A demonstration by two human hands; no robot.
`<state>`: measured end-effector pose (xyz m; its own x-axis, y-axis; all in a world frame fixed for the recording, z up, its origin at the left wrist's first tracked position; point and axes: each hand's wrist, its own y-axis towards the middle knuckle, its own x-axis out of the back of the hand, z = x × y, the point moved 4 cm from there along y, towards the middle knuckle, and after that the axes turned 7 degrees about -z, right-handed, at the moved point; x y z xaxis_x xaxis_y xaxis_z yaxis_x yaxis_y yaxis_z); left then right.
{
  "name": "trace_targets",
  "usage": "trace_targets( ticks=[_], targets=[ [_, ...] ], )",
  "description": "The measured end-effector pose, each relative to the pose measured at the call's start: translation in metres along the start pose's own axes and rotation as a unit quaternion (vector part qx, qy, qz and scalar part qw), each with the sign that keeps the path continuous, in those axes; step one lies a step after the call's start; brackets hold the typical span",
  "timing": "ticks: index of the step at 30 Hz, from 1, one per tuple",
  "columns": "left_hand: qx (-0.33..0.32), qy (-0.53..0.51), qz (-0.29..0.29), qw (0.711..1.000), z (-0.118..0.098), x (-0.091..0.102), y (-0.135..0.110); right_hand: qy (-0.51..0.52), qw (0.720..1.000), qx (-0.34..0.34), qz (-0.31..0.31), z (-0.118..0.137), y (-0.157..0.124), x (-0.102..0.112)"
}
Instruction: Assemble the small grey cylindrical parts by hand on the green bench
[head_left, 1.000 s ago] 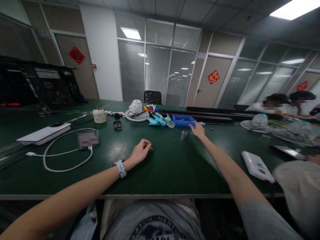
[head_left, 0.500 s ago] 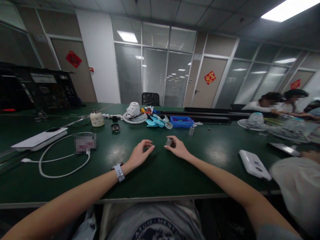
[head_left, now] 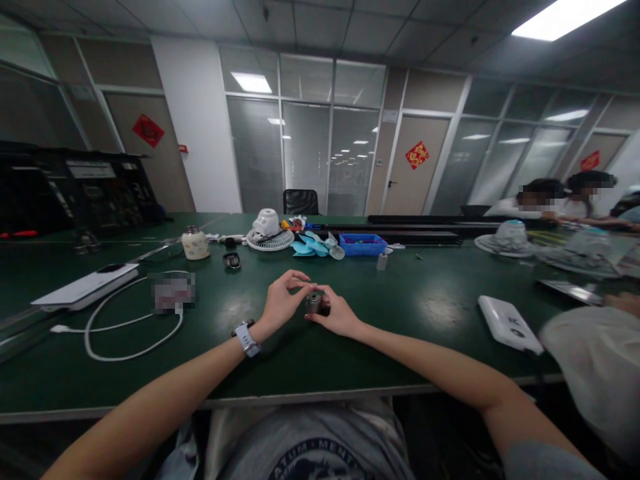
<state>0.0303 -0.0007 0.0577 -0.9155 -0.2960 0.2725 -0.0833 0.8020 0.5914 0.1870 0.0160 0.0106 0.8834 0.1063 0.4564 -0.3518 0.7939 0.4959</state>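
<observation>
My right hand point(head_left: 340, 315) grips a small grey metal cylinder point(head_left: 314, 302) just above the green table point(head_left: 350, 347). My left hand point(head_left: 283, 300), a watch on its wrist, meets it from the left, thumb and forefinger pinched at the cylinder's top. What the pinch holds is too small to make out. A second small grey cylinder point(head_left: 382, 261) stands farther back, near a blue tray point(head_left: 363, 244).
At the back lie a white fan grille with motor point(head_left: 270, 233), light-blue fan blades point(head_left: 313, 245), a jar point(head_left: 195, 243) and a dark ring point(head_left: 233, 261). A white device point(head_left: 85, 285) and cable point(head_left: 125, 327) lie left, another white device point(head_left: 509, 324) right. Other people sit far right.
My right hand drew back from the blue tray with the grey cylinder and came to the table's middle. The left hand rose to meet it.
</observation>
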Motion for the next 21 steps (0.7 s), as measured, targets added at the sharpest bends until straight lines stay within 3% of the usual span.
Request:
trace_targets(
  ticks=[3,8,11,14,17,21],
  targets=[
    [0.018,0.013,-0.001,1.0,0.017,0.01,-0.002,0.006,1.0,-0.004,0.005,0.003,0.0,0.004],
    [0.096,0.03,0.191,0.976,0.044,0.004,-0.018,-0.029,1.0,0.001,0.009,0.007,-0.006,0.02],
    [0.089,0.009,0.208,0.974,0.044,0.0,-0.02,-0.027,1.0,-0.005,0.011,-0.006,-0.001,0.034],
    [0.096,0.004,0.212,0.973,0.042,-0.002,-0.019,-0.063,0.996,-0.012,-0.058,-0.034,0.025,0.063],
    [0.103,0.004,0.21,0.972,0.042,-0.001,-0.019,-0.195,0.962,-0.096,-0.167,-0.071,0.063,0.105],
    [0.1,0.001,0.207,0.973,0.042,0.001,-0.019,-0.313,0.906,-0.191,-0.212,-0.107,0.095,0.139]
  ],
)
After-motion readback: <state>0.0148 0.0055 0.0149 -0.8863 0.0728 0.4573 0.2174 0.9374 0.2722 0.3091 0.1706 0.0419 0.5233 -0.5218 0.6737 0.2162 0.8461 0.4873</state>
